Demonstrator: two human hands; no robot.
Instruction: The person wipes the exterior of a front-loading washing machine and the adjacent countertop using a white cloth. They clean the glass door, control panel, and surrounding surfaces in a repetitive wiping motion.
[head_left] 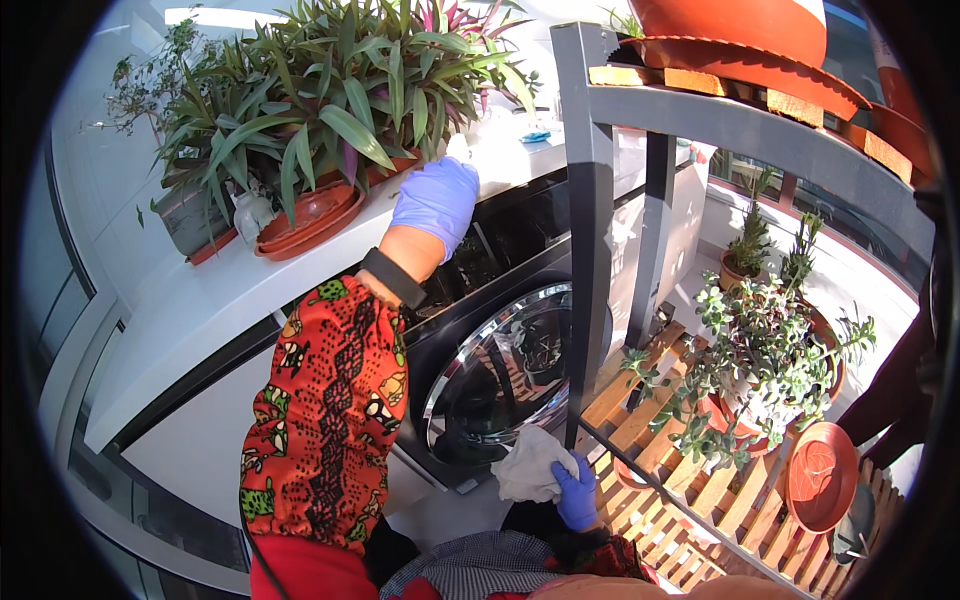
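Your left hand (437, 200), gloved, lay on the counter (230, 290) edge above the washer (500, 370), fingers together, by the plant (320, 90). Right hand (577, 492) low, fingers clutching a cloth (530, 465) near washer door.

Sunlit balcony nook: white countertop (200, 300), grey metal shelf frame (590, 200), slatted wooden rack (650, 400), leafy potted plants (330, 90).

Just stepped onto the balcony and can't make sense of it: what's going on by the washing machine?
A person in blue gloves leans over the washing machine. The left hand reaches up to the white countertop near the potted plants. The right hand holds a crumpled white cloth low by the machine's round door and the grey shelf post.
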